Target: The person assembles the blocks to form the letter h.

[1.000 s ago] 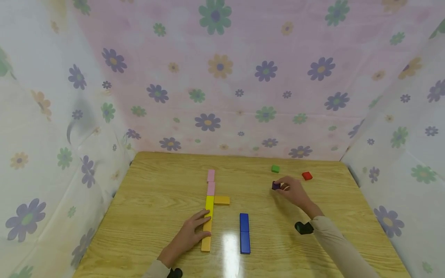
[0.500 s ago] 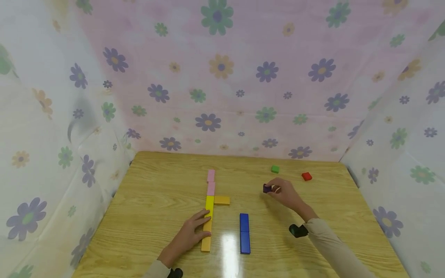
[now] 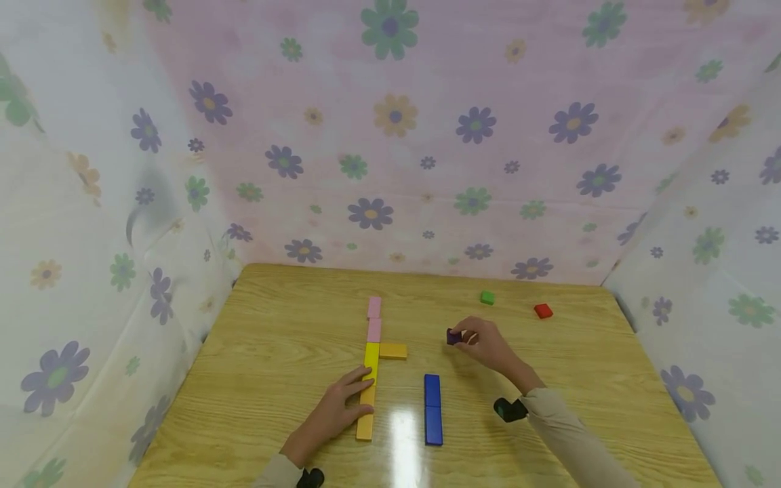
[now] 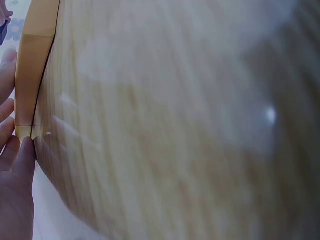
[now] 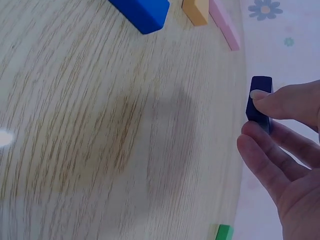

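My left hand [image 3: 332, 409] rests with its fingers and thumb against a row of blocks in the head view. In that row lie orange blocks [image 3: 365, 428], a yellow block [image 3: 371, 354] and, farther off, two pink blocks [image 3: 374, 330]. An orange block [image 3: 393, 351] juts out to the right from the row. My right hand [image 3: 490, 346] pinches a small dark purple block [image 5: 260, 97] between thumb and fingers. In the right wrist view the block is held above the tabletop. Two blue blocks [image 3: 432, 410] lie end to end between the hands.
A green block [image 3: 487, 297] and a red block [image 3: 544, 311] lie toward the back right of the wooden table [image 3: 293, 298]. Flowered cloth [image 3: 390, 163] hangs along the back and both sides. Light glares off the table's front middle.
My right hand has carried the dark purple block left and slightly nearer, toward the row. My left hand has stayed on the row. The head view has shifted slightly.
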Available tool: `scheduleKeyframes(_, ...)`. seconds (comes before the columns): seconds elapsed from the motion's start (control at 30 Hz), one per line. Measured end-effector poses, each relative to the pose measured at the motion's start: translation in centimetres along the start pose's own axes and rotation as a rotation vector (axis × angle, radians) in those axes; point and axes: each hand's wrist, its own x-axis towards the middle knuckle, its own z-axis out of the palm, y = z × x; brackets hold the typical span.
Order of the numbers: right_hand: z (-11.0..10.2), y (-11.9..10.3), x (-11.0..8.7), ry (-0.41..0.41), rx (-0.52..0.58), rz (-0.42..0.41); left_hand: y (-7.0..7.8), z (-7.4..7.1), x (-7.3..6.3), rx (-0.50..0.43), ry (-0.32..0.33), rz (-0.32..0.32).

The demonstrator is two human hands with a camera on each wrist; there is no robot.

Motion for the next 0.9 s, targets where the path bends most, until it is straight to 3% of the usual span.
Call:
scheduleKeyframes(0.53,1.9,-0.7,1.0,-0.011,0.047,-0.07,-0.1,0.0,0.0,0.009,0.01,0.013)
scheduleKeyframes(0.9,3.3,-1.4,1.8,-0.058,0.08,-0.045,-0.4,0.2,0.0,-0.009,0.002,-0.001)
